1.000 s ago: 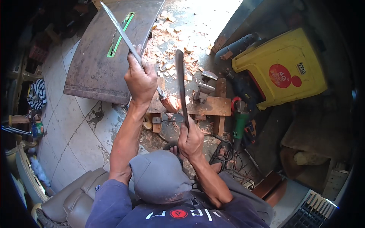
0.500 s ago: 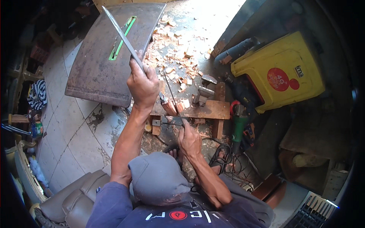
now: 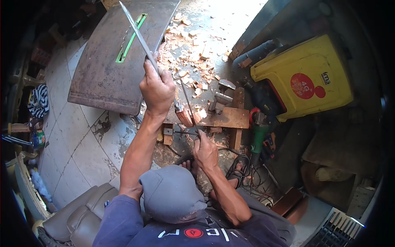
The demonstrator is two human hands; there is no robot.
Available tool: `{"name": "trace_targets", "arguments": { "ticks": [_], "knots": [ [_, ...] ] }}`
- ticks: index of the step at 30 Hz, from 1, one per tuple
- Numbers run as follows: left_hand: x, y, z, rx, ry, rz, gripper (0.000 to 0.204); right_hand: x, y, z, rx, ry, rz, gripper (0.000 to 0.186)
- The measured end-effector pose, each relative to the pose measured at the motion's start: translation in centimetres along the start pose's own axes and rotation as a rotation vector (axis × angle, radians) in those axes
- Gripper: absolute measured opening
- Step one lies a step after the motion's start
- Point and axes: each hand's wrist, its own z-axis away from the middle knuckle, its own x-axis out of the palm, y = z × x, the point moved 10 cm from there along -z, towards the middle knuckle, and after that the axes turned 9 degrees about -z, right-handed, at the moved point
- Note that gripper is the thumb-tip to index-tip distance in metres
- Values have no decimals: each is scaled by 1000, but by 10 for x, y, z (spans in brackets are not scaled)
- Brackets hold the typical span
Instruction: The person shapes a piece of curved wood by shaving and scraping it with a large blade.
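Observation:
My left hand [image 3: 158,88] is closed around a long, narrow metal blade [image 3: 138,33], its tip pointing to the far left. Below that fist, the blade's reddish-brown wooden handle [image 3: 183,115] angles down over a low wooden bench [image 3: 226,119]. A thin dark file [image 3: 188,99] is gripped at its near end by my right hand [image 3: 205,152]. It runs alongside the wooden handle and looks to be against it, though exact contact is hard to make out. On the bench, a metal vise-like block [image 3: 221,101] stands just right of the handle.
Wood chips [image 3: 197,53] litter the floor beyond the bench. A dark curved panel [image 3: 98,74] with a green-edged slot lies to the left. At right are a green angle grinder [image 3: 259,138], tangled cables [image 3: 245,166] and a yellow plastic stool [image 3: 325,66] on its side.
The blade has tilted slightly, its tip shifting right and farther away. My left hand and the wooden handle have moved a little to the right; the file has slid slightly toward me.

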Motion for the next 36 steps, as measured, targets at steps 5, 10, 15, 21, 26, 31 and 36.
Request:
{"name": "trace_targets", "arguments": {
  "ticks": [5,10,15,21,26,31,36],
  "knots": [
    [-9,-9,5,20,-29,116,49,7,17,1,226,-227,-286,28],
    [-33,-9,26,128,38,123,51,-29,-66,14,-111,54,-220,29],
    [-40,4,31,91,45,159,50,-4,-35,20,-154,-31,25,45],
    [-41,7,37,144,60,121,55,-11,-50,21,-197,-8,-17,44],
    [-42,5,36,117,35,117,54,-41,-84,15,-241,120,-167,37],
    [-47,17,41,264,86,44,54,-14,-58,16,-126,-25,0,40],
    [-45,6,45,152,37,117,54,-28,-77,23,-212,89,-111,36]
  ]
}}
